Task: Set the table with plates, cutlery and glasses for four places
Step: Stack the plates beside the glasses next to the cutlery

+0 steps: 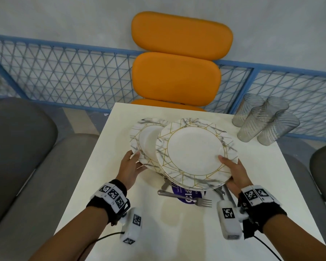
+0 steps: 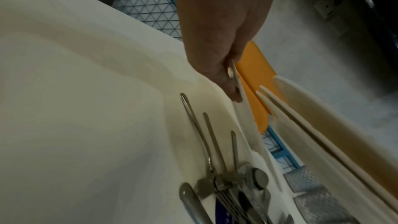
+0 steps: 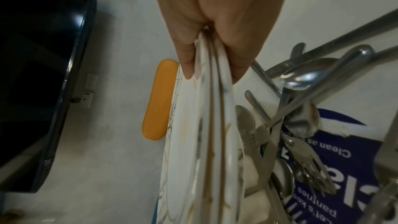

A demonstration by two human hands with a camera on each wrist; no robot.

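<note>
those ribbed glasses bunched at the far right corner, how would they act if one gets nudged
The glasses are tall and narrow, so a push high up would probably tip one. They stand bunched near the table edge, so one toppling may knock its neighbours or fall off. The ribbed sides likely give some grip.

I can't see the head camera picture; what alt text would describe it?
Two hands lift marbled, gold-lined plates over a white table: the left hand holds one plate, the right hand grips a stack of plates. Cutlery lies beneath, four ribbed glasses stand at the far right corner, and an orange chair faces the table.
</note>
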